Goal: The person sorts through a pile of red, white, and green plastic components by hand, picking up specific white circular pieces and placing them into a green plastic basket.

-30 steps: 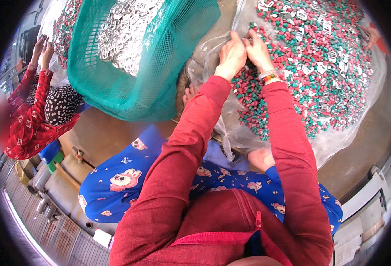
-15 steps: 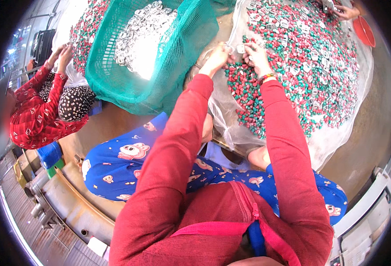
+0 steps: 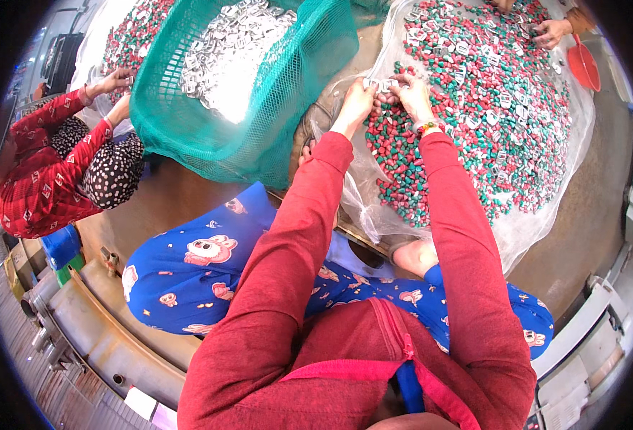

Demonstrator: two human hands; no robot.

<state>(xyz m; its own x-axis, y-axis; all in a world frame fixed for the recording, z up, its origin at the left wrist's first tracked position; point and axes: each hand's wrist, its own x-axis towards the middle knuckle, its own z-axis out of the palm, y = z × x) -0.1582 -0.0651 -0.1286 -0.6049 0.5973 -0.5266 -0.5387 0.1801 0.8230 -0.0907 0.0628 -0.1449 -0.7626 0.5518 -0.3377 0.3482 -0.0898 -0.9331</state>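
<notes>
My left hand (image 3: pixel 354 106) and my right hand (image 3: pixel 413 99) are close together at the near-left edge of a pile of small red and green pieces (image 3: pixel 397 159). Between their fingertips are small silver buckle-like pieces (image 3: pixel 379 84), pinched from both sides. How many there are I cannot tell. The pile lies on a white mesh sheet (image 3: pixel 528 240), with more silver pieces scattered through it. To the left of my hands stands a green basket (image 3: pixel 160 93) with green netting (image 3: pixel 316 64) over its side. A heap of silver buckle-like pieces (image 3: pixel 238 54) lies inside it.
A co-worker's hand (image 3: pixel 551 33) is over the pile's far right, beside a red scoop (image 3: pixel 584 66). Left of the basket, a person in a red patterned top (image 3: pixel 51 172) works at another red and green pile (image 3: pixel 134 32). Rusty metal pipework (image 3: pixel 116 326) runs at lower left.
My hands have come together, both now on silver pieces between them. The left co-worker's hands have moved apart. At the far right, the other person's hand has shifted down and left.
</notes>
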